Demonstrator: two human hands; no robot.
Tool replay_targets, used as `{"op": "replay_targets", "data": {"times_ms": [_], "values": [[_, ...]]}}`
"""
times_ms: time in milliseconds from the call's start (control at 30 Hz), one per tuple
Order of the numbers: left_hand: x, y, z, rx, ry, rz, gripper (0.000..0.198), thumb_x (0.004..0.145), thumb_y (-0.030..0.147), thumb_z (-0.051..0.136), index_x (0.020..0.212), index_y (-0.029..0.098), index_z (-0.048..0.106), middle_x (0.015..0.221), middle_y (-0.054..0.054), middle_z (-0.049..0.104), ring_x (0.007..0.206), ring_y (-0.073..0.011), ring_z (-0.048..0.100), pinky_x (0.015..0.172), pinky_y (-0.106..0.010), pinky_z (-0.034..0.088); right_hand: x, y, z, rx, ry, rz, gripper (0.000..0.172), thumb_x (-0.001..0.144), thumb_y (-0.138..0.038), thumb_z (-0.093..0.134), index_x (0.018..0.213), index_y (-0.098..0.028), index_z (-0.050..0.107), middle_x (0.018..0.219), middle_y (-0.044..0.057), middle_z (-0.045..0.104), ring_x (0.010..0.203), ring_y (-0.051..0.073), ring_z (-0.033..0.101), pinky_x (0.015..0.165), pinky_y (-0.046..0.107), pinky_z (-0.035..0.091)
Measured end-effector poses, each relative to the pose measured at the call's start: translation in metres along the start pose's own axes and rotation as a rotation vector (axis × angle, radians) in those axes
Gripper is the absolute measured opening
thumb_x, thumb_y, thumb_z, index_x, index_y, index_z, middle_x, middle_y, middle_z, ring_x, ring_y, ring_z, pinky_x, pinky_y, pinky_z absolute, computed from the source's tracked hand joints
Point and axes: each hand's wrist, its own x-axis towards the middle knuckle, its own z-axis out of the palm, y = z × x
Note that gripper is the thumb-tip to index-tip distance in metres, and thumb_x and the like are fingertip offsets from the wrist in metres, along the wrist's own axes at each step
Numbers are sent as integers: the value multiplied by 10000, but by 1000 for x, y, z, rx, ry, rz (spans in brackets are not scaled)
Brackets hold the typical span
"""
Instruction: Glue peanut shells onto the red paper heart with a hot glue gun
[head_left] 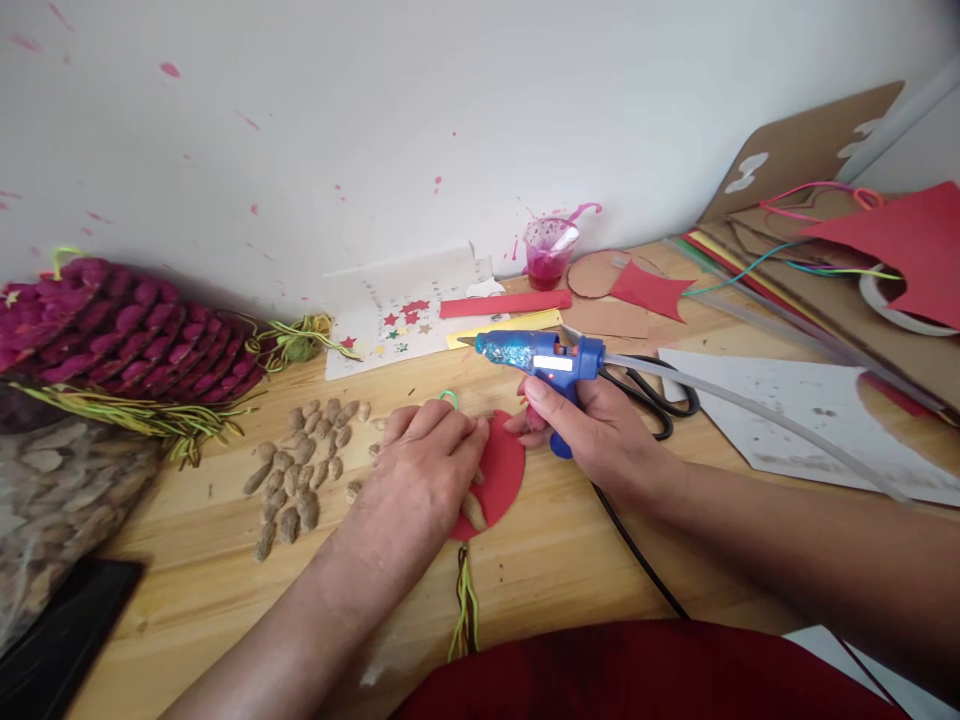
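Note:
My right hand (600, 420) grips a blue hot glue gun (536, 355), its nozzle pointing left and a long clear glue stick trailing from its back. Below the gun lies a round red paper disc (510, 465) with peanuts (472, 512) on it. My left hand (424, 450) rests over the disc's left part, fingers bent and together, their tips touching down near its far edge. What those fingertips hold, if anything, is hidden. A green loop (448, 397) shows beyond the knuckles, and a yarn tassel (465, 605) extends from the disc's near edge.
Loose peanuts (304, 455) lie left of my hand, near a bag of peanuts (67, 510) and a purple-painted cone-like piece (127, 330). Behind are star cutouts (405, 320), paper strips (502, 303) and a cup of pink liquid (547, 260). A black cord (637, 545) crosses the right side.

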Motion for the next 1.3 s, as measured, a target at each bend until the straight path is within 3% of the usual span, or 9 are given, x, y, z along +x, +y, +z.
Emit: {"op": "replay_targets", "data": {"times_ms": [800,1067,1200,1300], "values": [[5,-3,1,-7,-20,3,266,1002,176,484,1139,94,696,965,-121,672,953,-278,544,809,-431,491,2,4,0,-48,16,-48,522,785,-682,727,859,-177,617,774,11,636,764,185,732,618,276,657],[7,0,-1,-19,-40,-24,222,941,157,599,1122,104,717,945,-111,674,961,-280,551,841,-439,491,6,1,1,-7,45,-84,595,717,-730,750,896,-179,614,715,-18,574,746,189,723,593,292,655],[4,-9,3,-98,52,-24,224,926,151,611,1110,159,739,967,-97,713,974,-266,572,854,-432,486,6,-2,1,26,70,-93,607,697,-727,769,899,-180,600,678,-40,552,679,160,700,561,266,639],[1,-23,-1,-140,259,-59,326,899,57,538,1133,166,738,1063,-99,742,1024,-253,590,913,-441,493,7,-2,0,37,81,-128,586,726,-706,764,911,-175,598,665,-45,560,650,149,693,531,244,616]]}}
